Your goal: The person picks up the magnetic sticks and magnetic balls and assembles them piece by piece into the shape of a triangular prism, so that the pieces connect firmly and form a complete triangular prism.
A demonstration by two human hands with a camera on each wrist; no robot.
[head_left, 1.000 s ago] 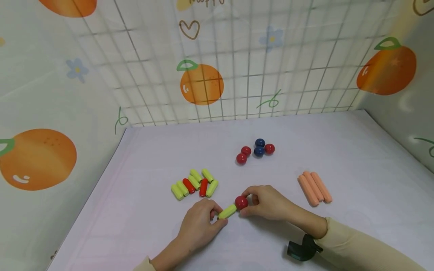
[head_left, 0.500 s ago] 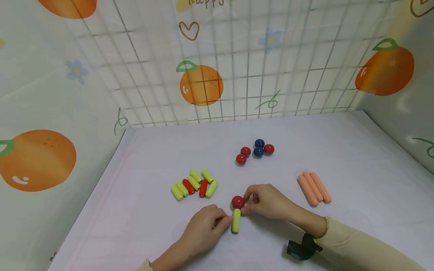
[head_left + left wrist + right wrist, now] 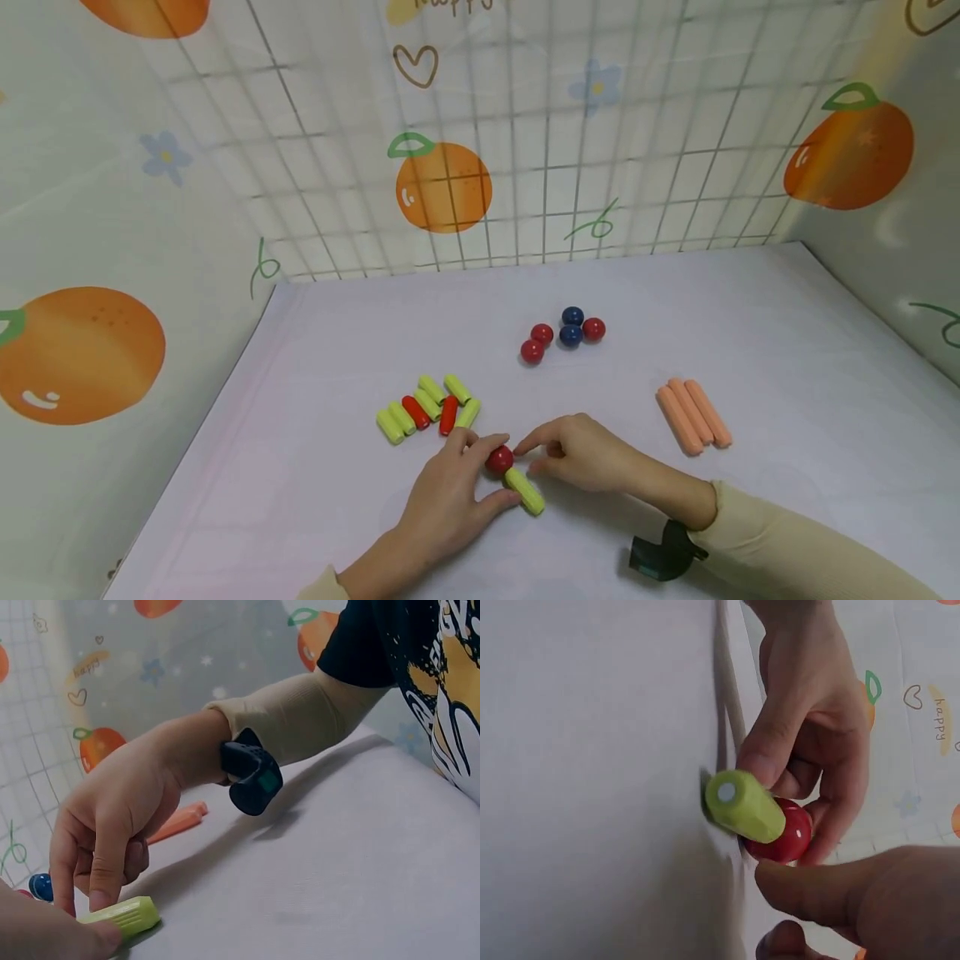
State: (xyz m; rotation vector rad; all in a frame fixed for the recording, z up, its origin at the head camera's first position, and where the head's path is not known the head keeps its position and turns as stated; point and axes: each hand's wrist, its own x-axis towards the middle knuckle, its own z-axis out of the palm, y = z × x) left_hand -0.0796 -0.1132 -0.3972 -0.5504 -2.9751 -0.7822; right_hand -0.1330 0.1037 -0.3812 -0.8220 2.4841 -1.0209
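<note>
A red ball (image 3: pixel 500 459) lies on the table end to end with a lime-green ribbed rod (image 3: pixel 525 492); they look joined. My left hand (image 3: pixel 442 500) holds this pair. Its index finger curves over the ball, and its thumb touches the rod, as the right wrist view shows. In that view the rod's pale round end (image 3: pixel 726 793) faces the camera. Just to the right of the ball is my right hand (image 3: pixel 585 454), thumb and index finger parted and nothing between them. The left wrist view shows the rod partly behind my left thumb.
Several short lime-green rods (image 3: pixel 390 427) and two red rods (image 3: pixel 448 415) lie left of the hands. Farther back are red balls (image 3: pixel 532 351) and blue balls (image 3: pixel 571 335). Three orange sticks (image 3: pixel 682 417) lie to the right. A dark wrist device (image 3: pixel 666 552) is on the right wrist.
The ball and rod have turned so the ball points up-left and the rod down-right. My left fingers moved round the ball. My right fingers came off it.
</note>
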